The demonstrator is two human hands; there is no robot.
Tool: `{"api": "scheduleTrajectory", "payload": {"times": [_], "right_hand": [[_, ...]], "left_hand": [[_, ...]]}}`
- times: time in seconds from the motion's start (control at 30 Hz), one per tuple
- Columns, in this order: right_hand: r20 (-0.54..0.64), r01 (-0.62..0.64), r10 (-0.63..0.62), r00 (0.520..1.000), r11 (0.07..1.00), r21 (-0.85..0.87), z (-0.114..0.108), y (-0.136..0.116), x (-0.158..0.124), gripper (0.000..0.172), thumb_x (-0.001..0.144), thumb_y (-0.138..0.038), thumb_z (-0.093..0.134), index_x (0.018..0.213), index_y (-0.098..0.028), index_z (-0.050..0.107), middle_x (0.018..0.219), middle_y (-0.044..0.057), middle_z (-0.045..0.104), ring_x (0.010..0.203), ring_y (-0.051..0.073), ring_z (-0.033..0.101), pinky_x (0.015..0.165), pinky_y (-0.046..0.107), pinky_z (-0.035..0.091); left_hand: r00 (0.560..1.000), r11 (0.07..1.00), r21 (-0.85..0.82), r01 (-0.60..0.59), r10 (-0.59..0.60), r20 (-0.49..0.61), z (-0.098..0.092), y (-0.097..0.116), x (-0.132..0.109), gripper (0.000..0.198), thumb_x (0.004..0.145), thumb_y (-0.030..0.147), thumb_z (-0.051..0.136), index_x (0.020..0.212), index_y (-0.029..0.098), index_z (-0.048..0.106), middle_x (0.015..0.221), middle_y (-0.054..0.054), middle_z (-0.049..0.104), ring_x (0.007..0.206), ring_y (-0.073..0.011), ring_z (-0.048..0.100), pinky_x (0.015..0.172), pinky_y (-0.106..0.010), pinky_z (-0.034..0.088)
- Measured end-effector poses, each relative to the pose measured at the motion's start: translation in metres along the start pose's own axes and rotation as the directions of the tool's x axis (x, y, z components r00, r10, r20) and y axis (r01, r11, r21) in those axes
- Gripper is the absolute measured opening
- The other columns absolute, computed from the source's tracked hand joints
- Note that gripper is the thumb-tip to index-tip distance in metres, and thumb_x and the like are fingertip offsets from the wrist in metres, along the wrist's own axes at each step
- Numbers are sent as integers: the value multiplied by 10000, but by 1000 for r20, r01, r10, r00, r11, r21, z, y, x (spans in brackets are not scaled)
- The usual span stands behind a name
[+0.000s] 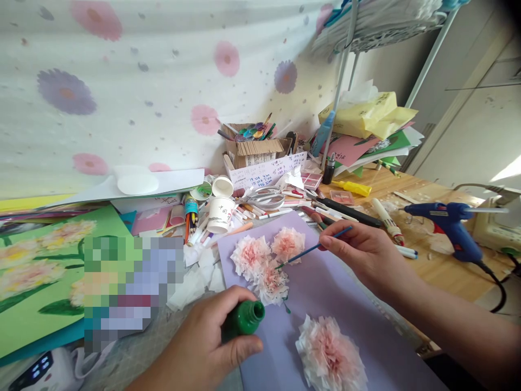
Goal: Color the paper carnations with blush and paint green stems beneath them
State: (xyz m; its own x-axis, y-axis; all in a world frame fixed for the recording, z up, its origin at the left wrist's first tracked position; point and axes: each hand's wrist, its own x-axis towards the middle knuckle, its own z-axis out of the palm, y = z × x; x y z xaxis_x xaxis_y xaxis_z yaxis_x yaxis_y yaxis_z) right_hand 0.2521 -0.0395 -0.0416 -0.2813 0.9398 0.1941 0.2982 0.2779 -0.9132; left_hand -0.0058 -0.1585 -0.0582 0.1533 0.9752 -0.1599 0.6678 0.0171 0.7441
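Observation:
My left hand [215, 334] is wrapped round an uncapped green paint bottle [246, 317], its mouth tilted toward the right. Between thumb and fingers, my right hand [358, 252] pinches a thin blue paintbrush [307, 250]. The brush's green-tipped end is over a cluster of pink and white tissue paper flowers [250, 258] on a lavender sheet [301, 301]; whether it touches the petals I cannot tell. A small green painted mark [287, 307] shows just below the cluster. Nearer to me on the same sheet sits one larger paper flower [331, 353].
A blue glue gun [443, 217] with its cord stands on the wooden table at right. Scissors [262, 200], pens and paper cups [220, 214] crowd the back, before a cardboard box [254, 146]. Left lies a green flower picture [49, 260]. Paper scraps [195, 285] lie beside the lavender sheet.

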Motion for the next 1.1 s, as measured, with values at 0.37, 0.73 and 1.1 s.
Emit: {"api": "scheduleTrajectory", "payload": {"times": [0.37,0.73,1.1], "right_hand": [[9,2,-2,1000,1000,-21,-1,1,-2,220,783,-415,650,720,-205,668,612,17,649,512,133,492,482,266,323],[-74,-29,46,996,977,213,-15,11,-9,313,752,-533,759,744,-227,697,690,23,707,673,183,592,640,305,433],[-152,-102,206,967,855,509,-22,0,-23,311,569,-535,881,670,-274,747,688,32,685,685,222,639,659,366,526]], "left_hand": [[1000,1000,-17,-24,24,3,0,-3,-1,377,804,599,665,947,252,634,774,43,591,725,-200,555,648,-241,388],[999,999,-31,-27,26,-25,3,0,0,362,806,554,652,933,216,627,752,37,568,703,-194,525,639,-246,367],[993,999,-27,-32,29,-112,3,8,-5,324,785,497,676,928,212,615,763,39,559,727,-192,511,661,-250,375]]}}
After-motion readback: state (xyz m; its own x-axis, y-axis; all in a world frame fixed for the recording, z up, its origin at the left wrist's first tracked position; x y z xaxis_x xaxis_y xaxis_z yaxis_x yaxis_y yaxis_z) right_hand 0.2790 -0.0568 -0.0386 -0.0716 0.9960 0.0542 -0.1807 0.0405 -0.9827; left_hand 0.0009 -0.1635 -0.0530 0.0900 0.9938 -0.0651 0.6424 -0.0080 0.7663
